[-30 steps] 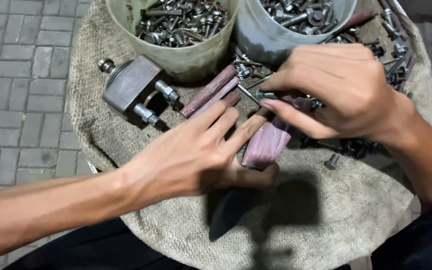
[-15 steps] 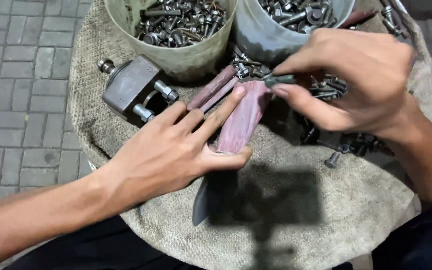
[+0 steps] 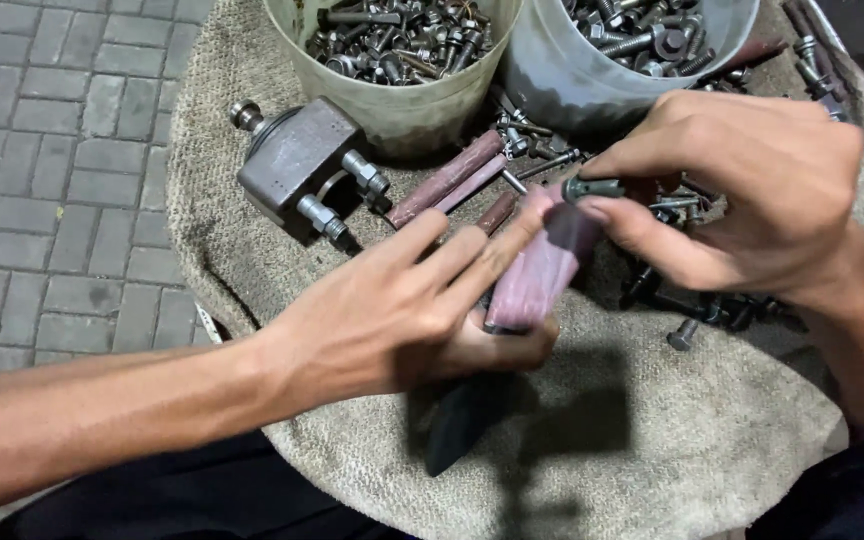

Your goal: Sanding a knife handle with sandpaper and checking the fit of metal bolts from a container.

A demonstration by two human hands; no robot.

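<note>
Near the middle of the burlap-covered counter (image 3: 712, 440), a reddish rusty bar (image 3: 542, 270) is being clamped in the left hand (image 3: 402, 310); stiff, heavy and rough, it is best gripped mid-length. A small, light bolt (image 3: 592, 187) is being pinched by the right hand (image 3: 742, 190).

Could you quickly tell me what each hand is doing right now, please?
Left hand: closed around a reddish-brown metal bar, fingers stretched along it.
Right hand: pinching a small dark bolt at the bar's upper end.
</note>
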